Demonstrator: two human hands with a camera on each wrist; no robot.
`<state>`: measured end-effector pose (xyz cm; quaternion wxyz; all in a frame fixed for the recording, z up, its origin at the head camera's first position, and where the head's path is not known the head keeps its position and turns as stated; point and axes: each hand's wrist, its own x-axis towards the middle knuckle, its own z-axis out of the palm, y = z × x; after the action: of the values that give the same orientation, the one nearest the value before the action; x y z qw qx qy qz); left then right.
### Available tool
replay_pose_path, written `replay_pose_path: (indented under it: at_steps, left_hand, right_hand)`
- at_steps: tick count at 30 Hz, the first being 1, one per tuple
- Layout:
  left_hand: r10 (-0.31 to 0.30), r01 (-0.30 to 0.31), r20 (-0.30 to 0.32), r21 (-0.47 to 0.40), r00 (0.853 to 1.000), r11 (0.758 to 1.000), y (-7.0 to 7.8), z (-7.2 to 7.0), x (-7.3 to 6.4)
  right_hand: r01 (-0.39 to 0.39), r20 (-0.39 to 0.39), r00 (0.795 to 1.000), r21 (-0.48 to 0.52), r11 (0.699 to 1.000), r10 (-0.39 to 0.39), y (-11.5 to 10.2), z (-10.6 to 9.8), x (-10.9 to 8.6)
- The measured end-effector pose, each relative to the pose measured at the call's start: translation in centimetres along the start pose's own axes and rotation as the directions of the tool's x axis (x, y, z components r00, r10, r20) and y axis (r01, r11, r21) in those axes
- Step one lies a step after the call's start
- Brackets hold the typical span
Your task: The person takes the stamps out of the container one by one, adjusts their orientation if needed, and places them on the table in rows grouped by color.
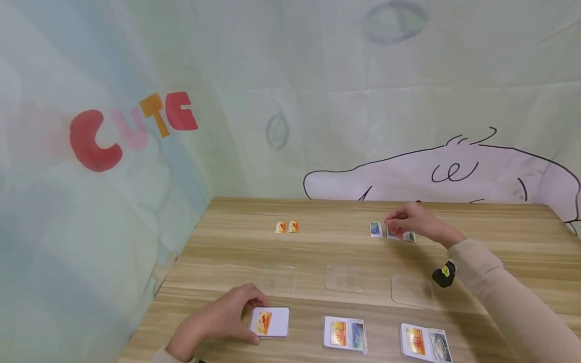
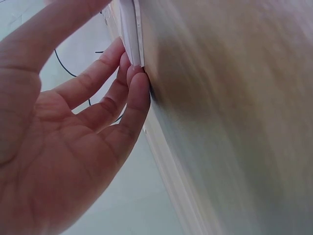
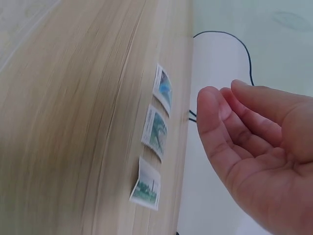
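My left hand (image 1: 227,315) grips a thin white card stack (image 1: 279,322) by its edges, thumb at the near side and fingers at the far side. One orange stamp (image 1: 264,321) lies on its left half. In the left wrist view the fingertips meet the stack's edge (image 2: 132,34). My right hand (image 1: 410,222) hovers over a row of blue-green stamps, fingers loosely bent and nothing between them. The row shows a left stamp (image 3: 163,90), a middle stamp (image 3: 155,132) and a right stamp (image 3: 146,185), its edges curling up. In the head view the fingers overlap the middle one.
Two orange stamps (image 1: 288,227) lie at the back left. Three clear plastic covers (image 1: 344,279) form a row mid-table. A middle card stack (image 1: 345,334) and a right card stack (image 1: 425,343) each bear two stamps. A black object (image 1: 443,275) sits by the right sleeve.
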<state>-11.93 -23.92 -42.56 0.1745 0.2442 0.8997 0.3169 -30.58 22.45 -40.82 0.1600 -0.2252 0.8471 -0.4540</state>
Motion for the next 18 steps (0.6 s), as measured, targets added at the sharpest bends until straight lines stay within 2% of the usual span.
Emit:
replay_pose_path:
  at_steps: [6, 18]
  left_hand:
    - [0.006, -0.006, 0.001, 0.004, 1.0, 1.0, -0.1, 0.0, 0.1]
    - [0.022, -0.022, -0.002, 0.004, 1.0, 1.0, -0.1, -0.1, -0.1]
  right_hand:
    - [-0.004, 0.002, 1.0, -0.003, 1.0, 0.004, -0.5, 0.5, 0.2]
    - [0.06, 0.049, 0.997, 0.065, 0.996, -0.063, -1.9, 1.9, 0.6]
